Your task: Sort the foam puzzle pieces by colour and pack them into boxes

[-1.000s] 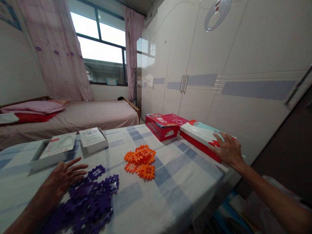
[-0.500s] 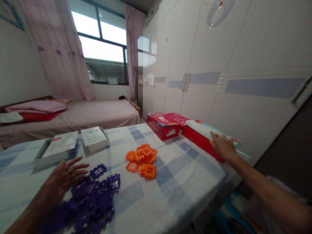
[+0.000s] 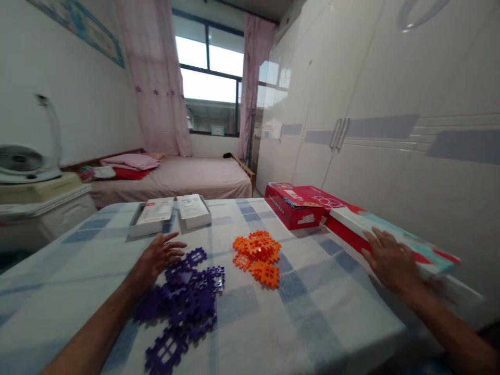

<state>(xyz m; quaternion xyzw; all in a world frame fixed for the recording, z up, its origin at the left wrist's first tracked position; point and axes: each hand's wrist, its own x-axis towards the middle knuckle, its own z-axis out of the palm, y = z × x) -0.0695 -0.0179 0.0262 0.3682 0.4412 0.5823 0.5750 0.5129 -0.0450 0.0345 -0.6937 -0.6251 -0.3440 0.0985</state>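
Observation:
My left hand [image 3: 159,256] hovers or rests at the far left edge of a heap of purple interlocking plastic pieces [image 3: 191,307], fingers stretched out and holding nothing. Its wrist partly covers the heap's left side. Over to the right, my right hand [image 3: 392,263] lies against the near side of a long white, teal and red box [image 3: 351,221], fingers extended. The fingertips reach the box's upper edge; I cannot tell how firmly they press. Between the hands sits a smaller pile of orange interlocking pieces [image 3: 258,255].
A red box [image 3: 292,208] stands at the table's back right, touching or close to the long box. Two shallow white boxes [image 3: 193,211] sit at the back left. A blue-and-white checked cloth [image 3: 242,333] covers the table. Behind are a bed [image 3: 195,174] and a white wardrobe [image 3: 375,88].
The view has swung left, bringing a fan into sight. My right hand has slid along the long box toward its near end. My left hand remains open beside the purple pieces.

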